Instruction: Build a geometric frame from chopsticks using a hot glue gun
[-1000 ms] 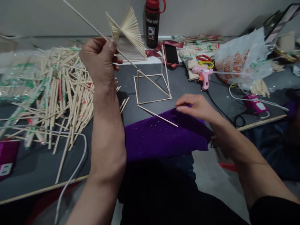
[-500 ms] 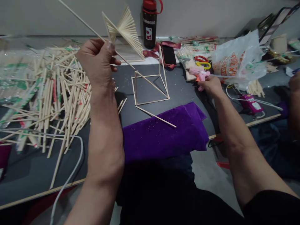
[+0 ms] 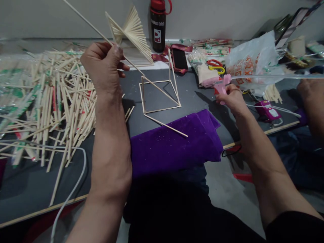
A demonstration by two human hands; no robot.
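Observation:
My left hand [image 3: 105,64] pinches a long thin stick [image 3: 86,21] that slants down to the right, its lower end close to a corner of a stick frame [image 3: 162,110]. The frame stands on the dark table [image 3: 194,98], with one loose-ended stick reaching over a purple cloth [image 3: 174,145]. My right hand [image 3: 231,96] is closed round the handle of a pink glue gun [image 3: 220,86], a clear glue stick coming out of its back. Behind the frame stands a fanned stick model [image 3: 136,33].
Many sticks [image 3: 73,98] are heaped at the left, beside a white cable [image 3: 82,165]. At the back are a dark bottle [image 3: 158,30], a phone [image 3: 179,58], scissors [image 3: 216,69] and a plastic bag [image 3: 253,59]. A person's arm [image 3: 312,98] is at the far right.
My right hand has lifted the glue gun up off the things beside the scissors and turned it. My left hand still holds the stick. The view has shifted slightly.

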